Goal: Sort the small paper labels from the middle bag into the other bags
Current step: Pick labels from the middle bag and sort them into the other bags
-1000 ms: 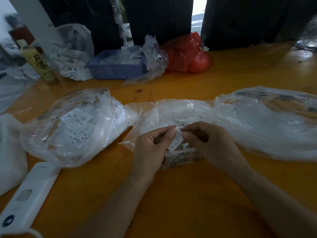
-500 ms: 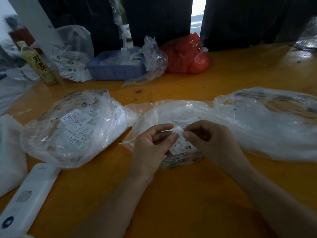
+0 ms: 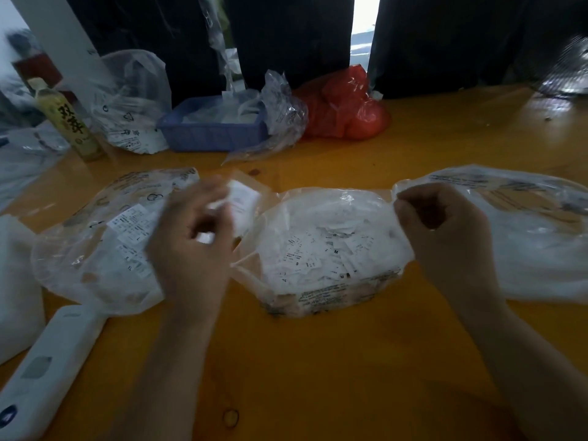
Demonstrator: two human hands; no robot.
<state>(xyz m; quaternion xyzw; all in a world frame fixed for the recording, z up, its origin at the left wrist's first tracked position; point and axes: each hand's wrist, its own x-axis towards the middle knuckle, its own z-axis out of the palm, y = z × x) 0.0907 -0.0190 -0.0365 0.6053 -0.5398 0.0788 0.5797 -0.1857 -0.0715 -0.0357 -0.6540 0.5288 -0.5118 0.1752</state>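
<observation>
Three clear plastic bags lie in a row on the orange table. The middle bag [image 3: 321, 249] holds a heap of small white paper labels [image 3: 318, 256]. My left hand [image 3: 191, 246], blurred, is over the right end of the left bag [image 3: 95, 246] and holds a white paper label [image 3: 242, 198] in its fingertips. My right hand [image 3: 442, 237] sits at the mouth of the right bag [image 3: 525, 237], fingers curled, pinching the bag's left edge; whether it also holds a label cannot be seen.
At the back stand a blue basket [image 3: 213, 128], a red plastic bag [image 3: 343, 106], another clear bag [image 3: 130, 103] and a drink bottle [image 3: 68, 122]. A white flat device [image 3: 47, 367] lies at the front left beside a white bundle [image 3: 16, 281].
My hands have parted from over the middle bag. The left went left and up with a label; the right went right to the right bag's mouth.
</observation>
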